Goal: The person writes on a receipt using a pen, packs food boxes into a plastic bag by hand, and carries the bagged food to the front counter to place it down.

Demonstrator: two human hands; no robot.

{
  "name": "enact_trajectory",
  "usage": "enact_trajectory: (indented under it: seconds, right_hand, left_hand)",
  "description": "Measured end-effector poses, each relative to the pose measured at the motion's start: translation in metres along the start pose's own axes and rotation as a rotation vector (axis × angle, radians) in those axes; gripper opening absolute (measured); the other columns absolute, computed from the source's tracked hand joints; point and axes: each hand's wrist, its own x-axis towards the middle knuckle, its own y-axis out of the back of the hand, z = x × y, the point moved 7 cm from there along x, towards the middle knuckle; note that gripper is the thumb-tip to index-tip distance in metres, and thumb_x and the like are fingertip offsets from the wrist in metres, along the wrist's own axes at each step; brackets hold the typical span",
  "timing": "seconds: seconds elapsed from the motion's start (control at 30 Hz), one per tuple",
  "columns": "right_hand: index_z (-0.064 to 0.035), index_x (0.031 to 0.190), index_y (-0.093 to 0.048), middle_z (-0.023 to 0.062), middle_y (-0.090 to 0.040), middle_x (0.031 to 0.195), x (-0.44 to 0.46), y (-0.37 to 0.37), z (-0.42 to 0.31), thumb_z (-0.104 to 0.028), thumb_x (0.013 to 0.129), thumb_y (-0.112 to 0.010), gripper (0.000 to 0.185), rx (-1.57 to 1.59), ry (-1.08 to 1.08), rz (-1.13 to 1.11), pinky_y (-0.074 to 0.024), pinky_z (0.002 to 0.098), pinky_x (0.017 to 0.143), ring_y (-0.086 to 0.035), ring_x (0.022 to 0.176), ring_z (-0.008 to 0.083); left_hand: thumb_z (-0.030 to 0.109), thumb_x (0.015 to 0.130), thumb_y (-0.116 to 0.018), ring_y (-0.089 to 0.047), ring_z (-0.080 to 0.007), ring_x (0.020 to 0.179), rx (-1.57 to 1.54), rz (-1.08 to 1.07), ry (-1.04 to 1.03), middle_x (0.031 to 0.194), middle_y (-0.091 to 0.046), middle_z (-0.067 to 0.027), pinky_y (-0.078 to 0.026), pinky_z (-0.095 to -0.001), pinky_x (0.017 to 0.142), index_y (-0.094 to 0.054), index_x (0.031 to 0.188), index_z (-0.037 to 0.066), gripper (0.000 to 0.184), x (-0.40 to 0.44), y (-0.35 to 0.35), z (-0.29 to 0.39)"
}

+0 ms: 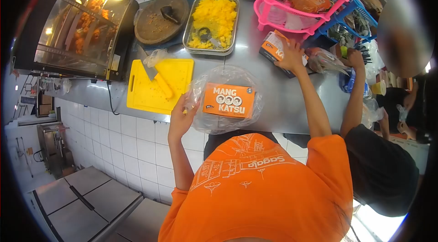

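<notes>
An orange box [229, 100] marked Mang Katsu lies on a clear plastic bag [259, 88] near the counter's front edge. At the bag's left side my left hand [184, 110] has its fingers closed on the plastic. Farther right, my right hand [292, 55] rests on a second orange and black box [273, 49], with its fingers over the right part. A knife [157, 80] with a yellow handle lies across the yellow cutting board [179, 71], left of my left hand.
Behind the bag stands a tray of yellow food [212, 23], beside a round wooden board [159, 27]. A glass food warmer [77, 27] is at left. Pink [301, 2] and blue racks [360, 9] stand at right, where a co-worker's arm [358, 87] reaches in.
</notes>
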Motion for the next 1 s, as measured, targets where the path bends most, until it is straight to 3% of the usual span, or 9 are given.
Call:
enact_trajectory:
  seconds: [0.3, 0.4, 0.5, 0.57, 0.63, 0.73, 0.8, 0.9, 1.0]
  right_hand:
    - [-0.0257, 0.142, -0.038, 0.0195, -0.039, 0.128, -0.083, 0.134, -0.174, -0.041, 0.062, -0.079, 0.091, 0.450, 0.466, 0.070, -0.0304, 0.0561, 0.095, -0.040, 0.115, 0.0392]
    - [-0.0271, 0.144, -0.036, 0.0203, -0.038, 0.130, -0.118, 0.109, -0.227, -0.040, 0.061, -0.080, 0.095, 0.594, 0.567, 0.114, -0.0276, 0.0539, 0.097, -0.039, 0.117, 0.0387]
    - [-0.0312, 0.146, -0.033, 0.0201, -0.038, 0.132, -0.139, 0.066, -0.244, -0.038, 0.058, -0.081, 0.100, 0.748, 0.636, 0.077, -0.0264, 0.0542, 0.097, -0.038, 0.118, 0.0381]
    - [-0.0342, 0.146, -0.032, 0.0193, -0.038, 0.133, -0.146, 0.040, -0.245, -0.036, 0.056, -0.082, 0.103, 0.294, 0.604, -0.091, -0.0269, 0.0557, 0.096, -0.039, 0.118, 0.0372]
    - [-0.0364, 0.146, -0.030, 0.0196, -0.038, 0.134, -0.145, 0.032, -0.240, -0.036, 0.055, -0.082, 0.105, 0.235, 0.584, -0.162, -0.0274, 0.0567, 0.095, -0.039, 0.119, 0.0371]
    - [-0.0358, 0.147, -0.029, 0.0207, -0.039, 0.135, -0.138, 0.025, -0.233, -0.038, 0.055, -0.082, 0.106, 0.173, 0.491, -0.187, -0.0279, 0.0577, 0.095, -0.038, 0.120, 0.0382]
    - [-0.0350, 0.145, -0.033, 0.0192, -0.038, 0.134, -0.129, 0.027, -0.226, -0.040, 0.060, -0.078, 0.096, 0.191, 0.450, -0.137, -0.0293, 0.0544, 0.091, -0.041, 0.111, 0.0364]
    - [-0.0348, 0.147, -0.029, 0.0214, -0.035, 0.140, -0.133, 0.024, -0.224, -0.044, 0.057, -0.080, 0.104, 0.153, 0.470, -0.163, -0.0278, 0.0611, 0.096, -0.038, 0.122, 0.0414]
    - [-0.0347, 0.147, -0.029, 0.0214, -0.031, 0.145, -0.145, 0.033, -0.234, -0.050, 0.059, -0.079, 0.102, 0.166, 0.549, -0.185, -0.0272, 0.0622, 0.096, -0.037, 0.123, 0.0428]
  left_hand:
    - [0.029, 0.093, -0.062, -0.057, -0.0124, 0.079, 0.287, 0.173, -0.030, 0.088, -0.064, -0.0066, -0.045, -0.0262, 0.067, -0.058, 0.100, 0.002, 0.028, 0.032, 0.014, -0.023]
    - [0.041, 0.097, -0.054, -0.049, -0.0092, 0.063, -0.311, -0.067, 0.055, 0.075, -0.058, 0.0000, -0.038, -0.0230, 0.058, -0.059, 0.113, 0.007, 0.038, 0.049, -0.008, -0.034]
    - [0.052, 0.097, -0.046, -0.035, -0.0049, 0.052, -0.982, 0.307, 0.585, 0.062, -0.044, 0.0073, -0.027, -0.0200, 0.048, -0.053, 0.131, 0.010, 0.054, 0.036, -0.002, -0.049]
    - [0.056, 0.096, -0.042, -0.039, -0.0053, 0.054, -0.657, -0.277, 0.048, 0.060, -0.042, 0.0061, -0.031, -0.0183, 0.051, -0.038, 0.143, 0.009, 0.066, 0.047, 0.017, -0.033]
    - [0.049, 0.099, -0.043, -0.028, -0.0022, 0.050, -0.580, -0.198, 0.028, 0.058, -0.031, 0.0085, -0.024, -0.0163, 0.048, -0.041, 0.143, 0.011, 0.058, 0.042, 0.020, -0.039]
    - [0.035, 0.099, -0.048, -0.051, -0.0055, 0.065, -0.113, -0.329, 0.038, 0.071, -0.055, 0.0025, -0.041, -0.0180, 0.063, -0.045, 0.141, 0.010, 0.048, 0.012, 0.009, 0.006]
    - [0.026, 0.096, -0.056, -0.056, -0.0080, 0.094, 0.312, -0.348, -0.299, 0.104, -0.065, -0.0046, -0.045, -0.0240, 0.084, -0.047, 0.138, 0.005, 0.048, -0.001, 0.014, 0.033]
    - [0.021, 0.095, -0.059, -0.047, -0.0118, 0.120, 0.036, -0.277, -0.237, 0.130, -0.057, -0.0079, -0.034, -0.0301, 0.104, -0.047, 0.138, 0.002, 0.049, -0.006, 0.019, 0.042]
    - [0.020, 0.095, -0.058, -0.053, -0.0104, 0.107, 0.124, -0.175, -0.419, 0.125, -0.060, -0.0050, -0.042, -0.0266, 0.093, -0.048, 0.137, 0.004, 0.046, 0.004, -0.003, 0.076]
